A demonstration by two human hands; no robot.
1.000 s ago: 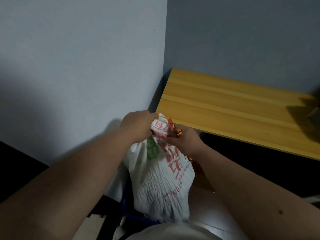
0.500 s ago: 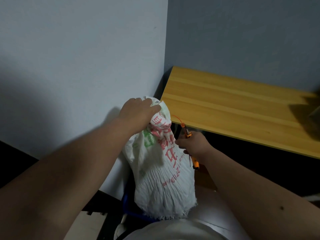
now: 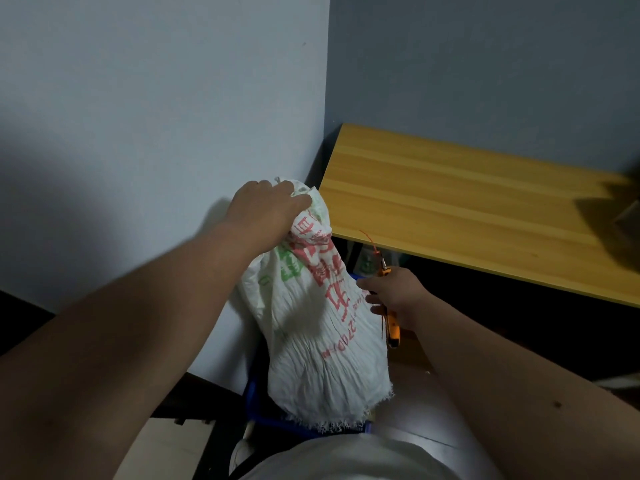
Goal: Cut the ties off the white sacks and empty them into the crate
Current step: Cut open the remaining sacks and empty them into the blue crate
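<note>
Left hand [image 3: 268, 211] closed tight on the bunched top of the white sack [image 3: 322, 323], near the corner of the pale wall [image 3: 156, 98]. Sack hanging upright from that grip, printed with red and green characters, frayed bottom edge down over the blue rim of the crate [image 3: 258, 405], which is mostly hidden behind it. Right hand [image 3: 394, 294] just beside the right side of the sack, fingertips close to the cloth or touching it, cannot tell which. Clamped in this hand an orange cutter [image 3: 390, 320], handle end pointing down below the palm, tip end up. At the tip, a thin red tie [image 3: 370, 241] sticking up and curving to the left, apart from the sack. Further right, the wooden worktop [image 3: 485, 209] against the grey wall, front edge above the cutter. Hands apart from each other, one at the top of the sack, one at its side.
</note>
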